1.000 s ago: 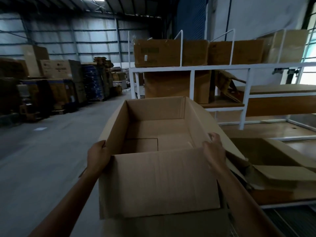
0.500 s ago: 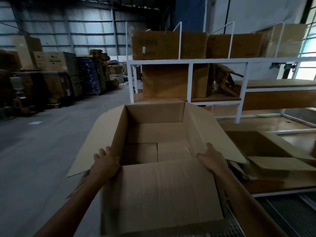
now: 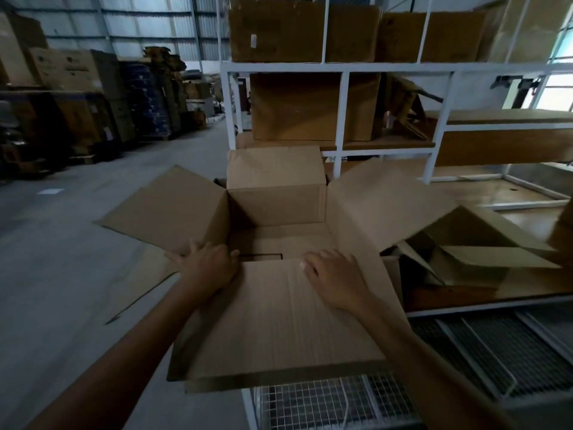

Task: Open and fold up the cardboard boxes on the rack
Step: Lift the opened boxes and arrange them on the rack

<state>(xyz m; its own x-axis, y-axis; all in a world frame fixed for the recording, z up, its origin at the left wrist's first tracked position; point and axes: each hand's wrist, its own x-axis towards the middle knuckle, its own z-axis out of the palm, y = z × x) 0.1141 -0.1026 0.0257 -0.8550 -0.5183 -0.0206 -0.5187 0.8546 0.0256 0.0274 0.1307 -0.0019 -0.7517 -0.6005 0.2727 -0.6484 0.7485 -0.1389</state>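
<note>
While spread left hand and right hand press the box, shadow dims its floor.

**Open box in front of the white rack**

Plain brown cardboard, top open, its four flaps spread outward: near flap tilted towards the camera, left flap and right flap splayed wide, far flap leaning back. Inside, the bottom is closed with a seam across it. Just beside it to the right, a crumpled box lies on the low shelf. Closed boxes stand on the upper shelves.
</note>
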